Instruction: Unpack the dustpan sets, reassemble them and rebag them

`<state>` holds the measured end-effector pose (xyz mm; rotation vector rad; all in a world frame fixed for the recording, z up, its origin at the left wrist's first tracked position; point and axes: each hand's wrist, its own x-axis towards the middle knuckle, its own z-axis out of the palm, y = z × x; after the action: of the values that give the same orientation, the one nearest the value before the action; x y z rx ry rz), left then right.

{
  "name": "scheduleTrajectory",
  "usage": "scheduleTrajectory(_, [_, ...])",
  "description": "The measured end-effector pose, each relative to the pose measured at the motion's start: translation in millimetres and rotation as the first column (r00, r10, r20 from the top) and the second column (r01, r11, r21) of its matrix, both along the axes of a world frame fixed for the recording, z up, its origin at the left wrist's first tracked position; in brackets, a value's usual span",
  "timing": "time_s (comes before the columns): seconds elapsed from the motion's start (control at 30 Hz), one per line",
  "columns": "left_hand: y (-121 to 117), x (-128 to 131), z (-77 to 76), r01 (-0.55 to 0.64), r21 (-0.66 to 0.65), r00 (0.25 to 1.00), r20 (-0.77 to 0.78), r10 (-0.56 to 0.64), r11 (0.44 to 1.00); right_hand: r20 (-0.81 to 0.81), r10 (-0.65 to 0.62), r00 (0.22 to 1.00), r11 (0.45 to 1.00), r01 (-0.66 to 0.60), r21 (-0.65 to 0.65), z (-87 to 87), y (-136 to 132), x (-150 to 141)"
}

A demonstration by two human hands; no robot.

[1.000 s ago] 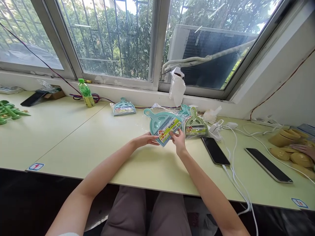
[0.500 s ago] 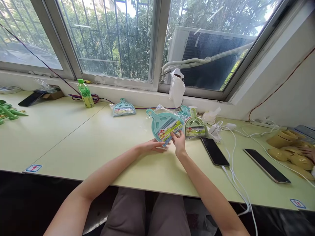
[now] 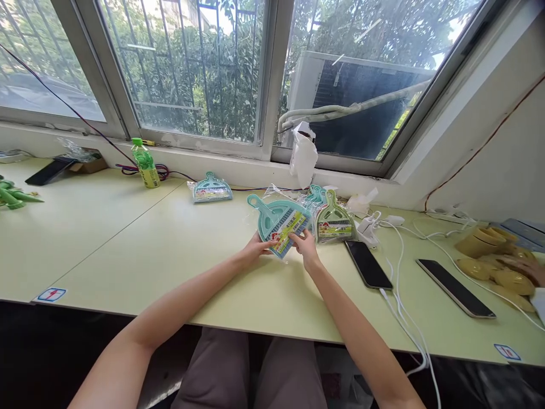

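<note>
Between my hands is a teal mini dustpan and brush set (image 3: 279, 218) in a clear plastic bag, with a yellow-green label, tilted above the table. My left hand (image 3: 255, 250) grips its lower left edge, thumb in front and the other fingers partly hidden behind. My right hand (image 3: 305, 247) pinches the lower right edge, thumb on the label. Close by on the right lies a green bagged dustpan set (image 3: 335, 224), with more teal dustpans (image 3: 315, 195) behind it. Another teal bagged set (image 3: 212, 188) lies apart at the back left.
Two phones, a nearer one (image 3: 368, 264) and a farther one (image 3: 455, 288), lie to the right among white charging cables (image 3: 400, 289). A green-capped bottle (image 3: 145, 165) stands by the window sill. Another person's hand (image 3: 522, 266) touches yellow objects (image 3: 479, 268) at far right.
My left hand has come up from beneath the dustpan set and now grips its left edge. The set has lowered slightly, and the camera view has shifted a little.
</note>
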<state>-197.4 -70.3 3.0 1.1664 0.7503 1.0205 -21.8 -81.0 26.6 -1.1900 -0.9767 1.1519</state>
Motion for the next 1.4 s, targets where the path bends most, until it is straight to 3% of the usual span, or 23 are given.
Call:
scheduleTrajectory(0.17, [1, 1, -5.6, -0.015, -0.008, 1.0, -0.011, 0.015, 1.0, 0.003, 0.006, 1.0, 1.0, -0.006, -0.002, 0.6, 2, 2])
scheduleTrajectory(0.37, [-8, 8, -2.8, 0.01, -0.097, 0.999, 0.043, -0.005, 0.995, -0.055, 0.071, 0.996, 0.985, -0.079, -0.155, -10.7, 6, 1])
scheduleTrajectory(0.6, [-16, 12, 2.9, 0.356, -0.136, 0.934, 0.064, -0.35, 0.925, -0.11, -0.014, 0.994, 0.995, 0.003, -0.097, -10.2, 3, -1])
scheduleTrajectory(0.7, [-12, 15, -1.2, 0.287, -0.134, 0.957, 0.087, -0.277, 0.948, -0.102, -0.032, 0.994, 0.996, 0.024, -0.082, -8.4, 4, 1])
scheduleTrajectory(0.8, [-6, 14, -2.4, 0.106, -0.066, 0.991, 0.089, -0.1, 0.992, -0.103, -0.038, 0.994, 0.997, 0.031, -0.065, -9.4, 5, 3])
scheduleTrajectory(0.9, [-3, 10, 0.1, -0.022, 0.027, 0.996, 0.082, 0.019, 0.999, -0.045, -0.023, 0.999, 0.997, 0.02, -0.069, -11.2, 7, 4])
scheduleTrajectory(1.13, [-8, 6, 5.4, -0.05, 0.099, 0.995, -0.076, 0.058, 0.994, 0.12, 0.022, 0.992, 0.993, -0.008, -0.116, -4.8, 2, 4])
scheduleTrajectory(1.4, [-14, 11, 6.0, -0.12, 0.073, 0.991, -0.048, 0.124, 0.99, 0.125, 0.078, 0.989, 0.99, -0.062, -0.126, -4.4, 5, 8])
